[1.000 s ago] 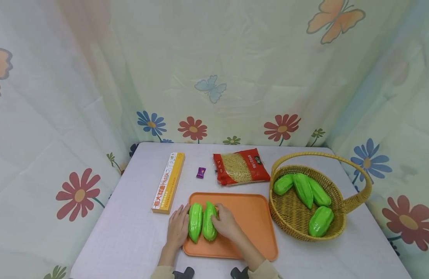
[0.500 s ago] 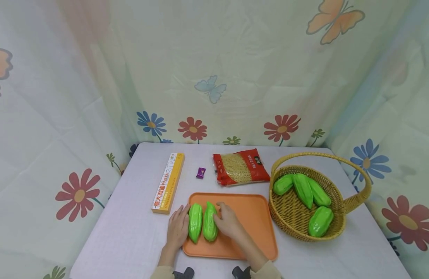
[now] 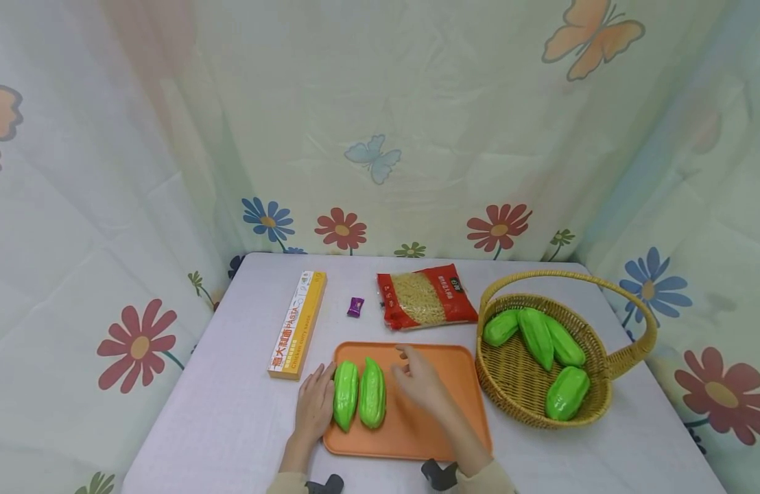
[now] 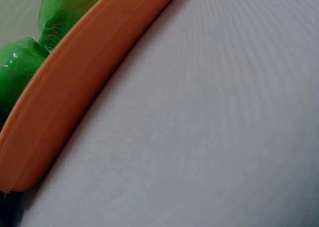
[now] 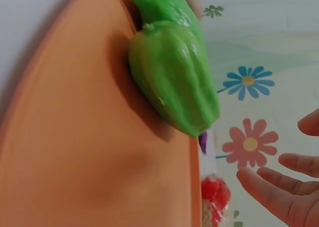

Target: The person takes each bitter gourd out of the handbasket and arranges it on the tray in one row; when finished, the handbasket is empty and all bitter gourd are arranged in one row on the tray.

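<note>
Two glossy, ribbed green vegetables lie side by side on the left part of an orange tray (image 3: 442, 439). My left hand (image 3: 316, 403) rests at the tray's left edge, its fingertips right beside the left green vegetable (image 3: 346, 396). The right green vegetable (image 3: 372, 394) lies free of both hands. Over the middle of the tray, my right hand (image 3: 422, 381) holds nothing, a small gap to the right of that vegetable. In the right wrist view its fingers (image 5: 269, 192) are spread. No hand shows in the left wrist view, only the tray wall and green ends above it.
A wicker basket (image 3: 522, 412) with a tall handle stands to the right, several similar green vegetables inside. Behind the tray are a red bag of pasta (image 3: 420, 295) and a small purple wrapped sweet (image 3: 355, 307). A yellow-and-white pasta box (image 3: 298, 326) lies to the left.
My right hand has let go of the right green vegetable and moved away from it, to the right. My left hand and both vegetables have stayed nearly in place.
</note>
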Demonstrator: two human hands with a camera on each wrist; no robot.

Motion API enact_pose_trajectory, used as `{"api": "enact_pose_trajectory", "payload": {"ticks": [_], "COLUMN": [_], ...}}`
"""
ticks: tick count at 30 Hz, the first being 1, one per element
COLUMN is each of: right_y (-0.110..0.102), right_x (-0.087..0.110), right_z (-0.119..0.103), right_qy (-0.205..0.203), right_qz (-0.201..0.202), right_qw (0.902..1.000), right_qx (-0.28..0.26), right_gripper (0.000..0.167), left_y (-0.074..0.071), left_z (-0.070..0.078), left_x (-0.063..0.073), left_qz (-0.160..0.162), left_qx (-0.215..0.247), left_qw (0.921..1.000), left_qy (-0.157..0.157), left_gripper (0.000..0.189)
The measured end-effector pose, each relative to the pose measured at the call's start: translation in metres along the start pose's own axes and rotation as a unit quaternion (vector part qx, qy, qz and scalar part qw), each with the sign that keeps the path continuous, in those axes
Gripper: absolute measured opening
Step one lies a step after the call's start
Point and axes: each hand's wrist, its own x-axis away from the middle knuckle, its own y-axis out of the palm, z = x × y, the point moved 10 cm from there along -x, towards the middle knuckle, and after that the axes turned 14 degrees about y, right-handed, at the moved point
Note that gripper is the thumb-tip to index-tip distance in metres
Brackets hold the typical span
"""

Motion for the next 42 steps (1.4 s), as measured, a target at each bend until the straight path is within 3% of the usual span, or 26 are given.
{"api": "enact_pose_trajectory", "payload": {"ticks": [5,12,17,26,37,42], "right_y": [-0.018,-0.047,-0.065,-0.102,-0.149,-0.168], "right_x": [-0.001,-0.007,-0.011,-0.008,-0.004,-0.007], "right_z": [0.002,0.01,0.017,0.033,0.061,0.073], "right_qy": [0.011,0.007,0.003,0.009,0.028,0.048], "right_qz": [0.015,0.056,0.06,0.078,0.072,0.045], "right_qw": [0.9998,0.9976,0.9958,0.9942,0.9929,0.9942], "right_qx": [-0.002,0.039,0.069,0.074,0.09,0.085], "right_gripper": [0.037,0.028,0.026,0.027,0.036,0.044], "left_y": [0.0,0.0,-0.001,0.0,0.001,0.0], "left_z": [-0.001,-0.002,0.0,-0.001,-0.001,-0.002], "left_x": [-0.001,-0.001,0.0,0.0,0.003,0.001], "left_qz": [-0.002,-0.002,0.004,0.007,0.02,0.017], "left_qx": [0.0,-0.002,-0.006,-0.004,-0.011,-0.002], "left_qw": [1.0,1.0,0.9999,1.0,0.9996,0.9997], "left_qy": [-0.001,0.0,0.007,0.006,0.02,0.018], "left_gripper": [0.038,0.038,0.038,0.038,0.037,0.038]}}
